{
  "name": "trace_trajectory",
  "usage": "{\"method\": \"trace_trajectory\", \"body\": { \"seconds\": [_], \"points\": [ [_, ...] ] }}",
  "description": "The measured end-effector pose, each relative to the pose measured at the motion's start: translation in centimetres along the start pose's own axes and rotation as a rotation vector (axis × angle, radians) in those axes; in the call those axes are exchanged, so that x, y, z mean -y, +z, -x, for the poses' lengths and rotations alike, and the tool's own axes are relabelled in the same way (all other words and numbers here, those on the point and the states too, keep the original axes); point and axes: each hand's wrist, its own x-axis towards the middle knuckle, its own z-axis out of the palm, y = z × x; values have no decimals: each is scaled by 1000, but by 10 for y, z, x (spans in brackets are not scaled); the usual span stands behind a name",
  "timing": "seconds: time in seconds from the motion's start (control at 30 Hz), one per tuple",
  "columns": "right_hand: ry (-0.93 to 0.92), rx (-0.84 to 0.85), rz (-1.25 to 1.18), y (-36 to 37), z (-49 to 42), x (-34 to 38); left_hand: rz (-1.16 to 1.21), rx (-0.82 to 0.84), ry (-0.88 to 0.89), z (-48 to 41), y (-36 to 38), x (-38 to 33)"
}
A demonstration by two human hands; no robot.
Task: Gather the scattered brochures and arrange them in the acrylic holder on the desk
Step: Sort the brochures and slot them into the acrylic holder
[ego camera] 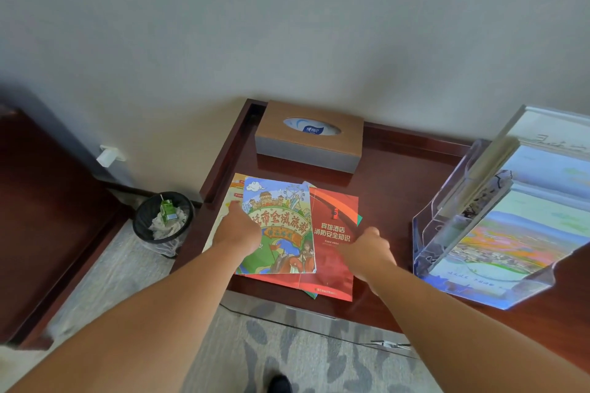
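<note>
Left hand (238,230), right hand (367,252) on brochures (281,226), reddish wooden desk (394,188), pale wall (287,25)

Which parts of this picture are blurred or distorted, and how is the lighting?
In the head view, the wide-angle lens skews the desk; the acrylic holder at the right edge looks smeared; the title on the cartoon brochure stays readable; light is soft, shadows faint.

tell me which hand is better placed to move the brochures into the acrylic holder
Right, probably: the right hand is over the red brochure, on the side nearest the acrylic holder; the left hand is farther from it.
</note>
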Motion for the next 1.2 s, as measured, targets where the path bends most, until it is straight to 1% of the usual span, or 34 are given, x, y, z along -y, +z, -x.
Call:
{"method": "trace_trajectory", "body": {
  "seconds": [0.1,0.17,0.27,0.33,0.37,0.43,0.53,0.63,0.7,0.77,0.9,1.0,1.03,1.1,1.13,1.2],
  "points": [
    [41,34,-184,3,-11,0,-66,23,1,2,4,4],
    [36,15,-268,5,-16,-1,-92,21,0,3,7,4],
    [-23,45,-336,8,-19,-2,-114,12,11,3,11,1],
    [-101,57,-326,7,-18,-3,-133,18,23,3,13,-3],
    [-143,19,-297,3,-17,-2,-134,27,27,3,13,-5],
    [-218,-123,-243,-11,-17,0,-118,27,32,2,10,-9],
    [-263,-314,-169,-43,-19,1,-105,-6,8,2,1,-13],
    [-305,-399,-174,-72,-21,0,-213,-50,-27,7,-1,-21],
    [-322,-394,-203,-84,-18,-1,-264,-76,33,16,4,-33],
    [-344,-375,-235,-90,-15,-2,-225,-54,144,26,12,-49],
    [-390,-387,-327,-100,-3,-3,36,133,345,46,28,-84],
    [-450,-466,-345,-115,7,0,159,142,466,63,32,-112],
    [-460,-451,-325,-121,9,1,208,136,513,67,32,-121],
    [-433,-323,-305,-130,12,6,262,154,581,73,31,-135],
    [-405,-224,-355,-133,14,8,260,177,601,76,31,-140],
    [-334,7,-583,-137,19,10,274,225,660,81,33,-146]
  ]
}}
